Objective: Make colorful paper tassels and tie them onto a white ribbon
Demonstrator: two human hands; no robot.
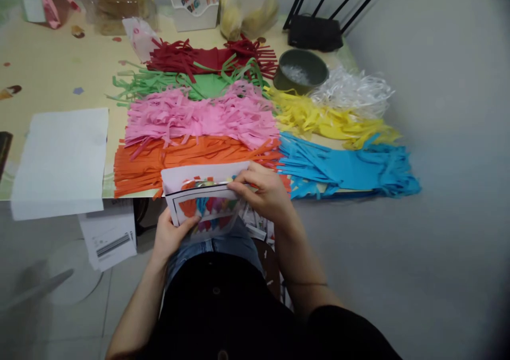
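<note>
A clear-fronted bag (211, 223) with colourful pieces showing through it is held over my lap at the table's front edge. My left hand (172, 234) grips its lower left side, thumb on the front. At the top right edge my right hand (261, 190) pinches the bag's opening, where a white flap stands up. Just behind the bag lies a bundle of orange fringed paper (187, 155). Beyond it are pink (207, 116), green (207, 88) and dark red (211, 59) bundles. Blue (346, 167) and yellow (330, 119) fringed bundles lie to the right.
White sheets (64, 158) overhang the front left edge of the table (48, 78). At the back right are a dark green bowl (302, 70), clear stringy plastic (354, 91) and a black router (314, 32). A white box (195, 17) and plastic bags stand along the back.
</note>
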